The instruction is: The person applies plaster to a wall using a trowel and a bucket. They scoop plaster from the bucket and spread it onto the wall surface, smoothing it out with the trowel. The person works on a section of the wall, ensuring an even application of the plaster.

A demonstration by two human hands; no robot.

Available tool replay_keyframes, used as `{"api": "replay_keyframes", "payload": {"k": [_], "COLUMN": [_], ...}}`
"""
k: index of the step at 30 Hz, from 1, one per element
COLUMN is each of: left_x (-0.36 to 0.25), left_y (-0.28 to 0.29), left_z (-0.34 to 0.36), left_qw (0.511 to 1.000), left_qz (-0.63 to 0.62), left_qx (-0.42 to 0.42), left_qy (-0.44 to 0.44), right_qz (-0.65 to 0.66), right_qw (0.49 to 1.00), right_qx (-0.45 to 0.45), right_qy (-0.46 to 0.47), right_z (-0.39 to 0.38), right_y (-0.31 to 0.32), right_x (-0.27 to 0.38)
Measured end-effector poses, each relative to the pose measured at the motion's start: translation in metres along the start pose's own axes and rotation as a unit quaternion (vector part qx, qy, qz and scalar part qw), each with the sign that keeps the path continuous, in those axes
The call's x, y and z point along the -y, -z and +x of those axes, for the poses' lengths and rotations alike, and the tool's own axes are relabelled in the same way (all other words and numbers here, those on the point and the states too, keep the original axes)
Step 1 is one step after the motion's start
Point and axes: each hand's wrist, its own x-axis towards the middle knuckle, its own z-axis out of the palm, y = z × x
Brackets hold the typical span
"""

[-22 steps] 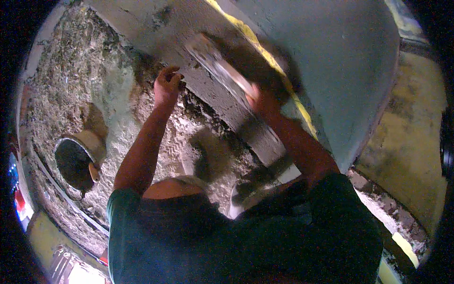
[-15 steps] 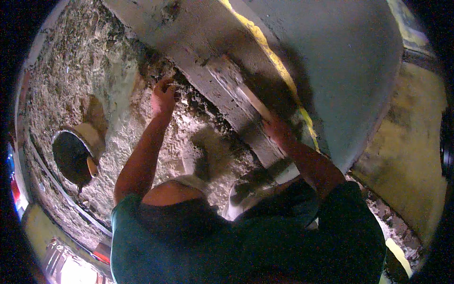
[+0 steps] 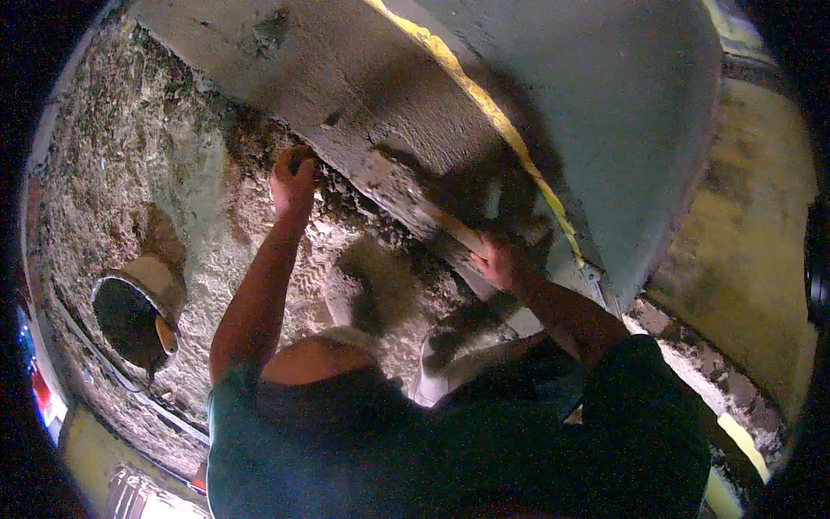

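Observation:
My left hand point(image 3: 292, 182) has its fingers loosely curled and apart at the crumbly lower edge of the grey mortar band point(image 3: 233, 52); I make out nothing held in it. My right hand point(image 3: 497, 259) grips a long, mortar-smeared wooden float point(image 3: 437, 216), which lies along that band, near its lower edge. Right of the band runs a ragged yellow strip point(image 3: 484, 104), with a smoother grey surface point(image 3: 631, 130) beyond it. My hand and arm cast dark shadows across the mortar.
A bucket point(image 3: 121, 311) of grey mix, with a wooden handle point(image 3: 165, 333) in it, sits on the rough rubbly ground point(image 3: 130, 156) to my left. My bare knee point(image 3: 311, 359) is below my hands. A mottled yellowish surface point(image 3: 735, 216) and a narrow ledge point(image 3: 735, 398) lie at right.
The float and my right hand have moved down, toward me and to the right along the mortar band. My left hand has moved slightly down and left, its fingers a little more curled.

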Motion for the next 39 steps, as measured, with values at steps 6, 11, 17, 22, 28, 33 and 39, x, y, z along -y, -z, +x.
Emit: {"api": "replay_keyframes", "payload": {"k": [6,11,17,22,28,33,39], "left_x": [-0.002,-0.030,0.012,-0.039,-0.010,0.022,-0.047], "left_y": [-0.009,0.005,0.022,-0.002,0.043,0.022,0.023], "left_z": [0.004,0.005,-0.003,-0.003,-0.006,-0.005,-0.006], "left_qw": [0.998,0.984,0.995,0.979,0.985,0.978,0.977], "left_qz": [-0.046,-0.170,-0.097,-0.195,-0.164,-0.206,-0.214], "left_qx": [0.044,0.038,-0.003,0.022,-0.041,-0.005,-0.006], "left_qy": [-0.013,0.047,0.012,0.054,0.040,0.035,-0.024], "right_qz": [-0.049,-0.007,0.015,-0.049,-0.047,0.022,0.024], "right_qw": [0.978,0.980,0.969,0.990,0.997,0.995,0.980], "right_qx": [0.162,0.168,0.191,0.114,-0.021,0.081,0.153], "right_qy": [-0.120,-0.108,-0.155,-0.065,-0.065,-0.047,-0.122], "right_z": [0.117,0.065,0.140,0.180,0.111,0.190,0.127], "right_y": [0.014,0.037,0.020,0.023,0.034,0.019,0.010], "right_x": [0.090,0.085,0.117,0.110,0.162,0.143,0.123]}}
